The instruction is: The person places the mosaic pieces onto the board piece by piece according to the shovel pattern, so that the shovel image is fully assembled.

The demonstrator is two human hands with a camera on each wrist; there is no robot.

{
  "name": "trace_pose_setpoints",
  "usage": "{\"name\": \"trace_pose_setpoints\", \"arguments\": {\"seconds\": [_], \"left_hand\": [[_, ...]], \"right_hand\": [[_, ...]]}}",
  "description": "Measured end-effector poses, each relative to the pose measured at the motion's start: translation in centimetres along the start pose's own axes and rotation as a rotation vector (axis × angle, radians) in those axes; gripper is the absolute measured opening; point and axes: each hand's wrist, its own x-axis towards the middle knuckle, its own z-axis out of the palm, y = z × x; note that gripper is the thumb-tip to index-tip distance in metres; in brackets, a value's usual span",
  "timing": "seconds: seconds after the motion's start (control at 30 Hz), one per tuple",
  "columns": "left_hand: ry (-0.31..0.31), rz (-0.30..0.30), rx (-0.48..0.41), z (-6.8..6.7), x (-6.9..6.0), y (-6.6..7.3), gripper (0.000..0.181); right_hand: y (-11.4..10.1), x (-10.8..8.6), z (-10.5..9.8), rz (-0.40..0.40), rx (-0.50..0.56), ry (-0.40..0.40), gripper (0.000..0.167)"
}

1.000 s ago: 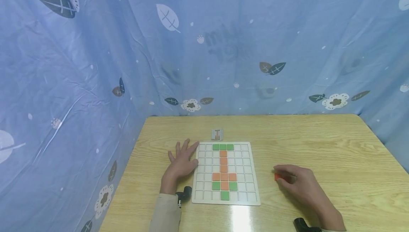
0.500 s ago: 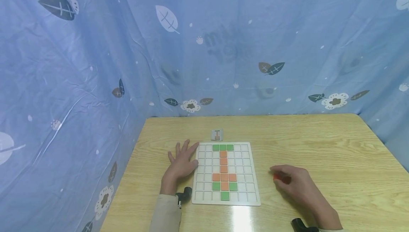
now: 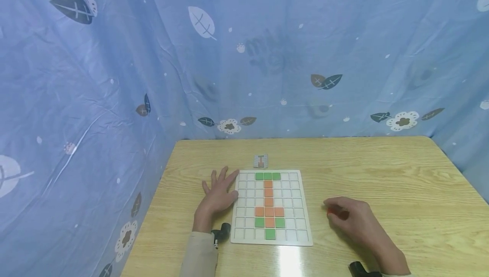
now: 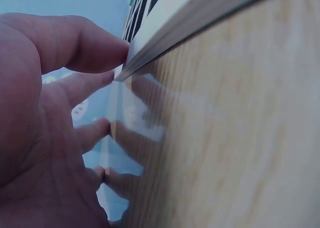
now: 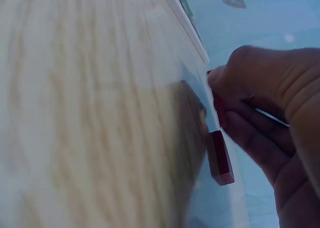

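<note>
A white board (image 3: 246, 200) with a printed grid lies on the table, with green tiles (image 3: 270, 234) and orange tiles (image 3: 269, 192) forming a tall figure on it. My left hand (image 3: 217, 197) rests at the board's left side, fingers spread. In the left wrist view its thumb (image 4: 100, 48) touches the board's edge. Right of the board, my right hand (image 3: 353, 217) pinches a red tile (image 5: 220, 110) close to the tabletop, mostly hidden by the fingers. Another red tile (image 5: 223, 158) lies beside those fingers in the right wrist view.
A small card (image 3: 261, 161) printed with a similar figure lies just behind the board. Blue patterned curtains (image 3: 282, 56) hang behind and to the left of the wooden table (image 3: 389, 175). A bright reflection shows on the table before the board.
My right hand has shifted slightly left toward the board, and less of the red shows between its fingers. The left hand and the board stay where they were.
</note>
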Motion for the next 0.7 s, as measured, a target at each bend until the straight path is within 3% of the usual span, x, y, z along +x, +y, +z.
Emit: {"name": "trace_pose_setpoints", "arguments": {"seconds": [0.37, 0.7], "left_hand": [[0.001, 0.001, -0.004, 0.0, 0.0, 0.0, 0.078], [0.016, 0.009, -0.025, 0.1, -0.1, 0.0, 0.078]], "right_hand": [[-1.6, 0.3, 0.0, -0.064, 0.034, -0.028, 0.042], [-2.5, 0.9, 0.7, -0.192, 0.017, -0.024, 0.043]]}}
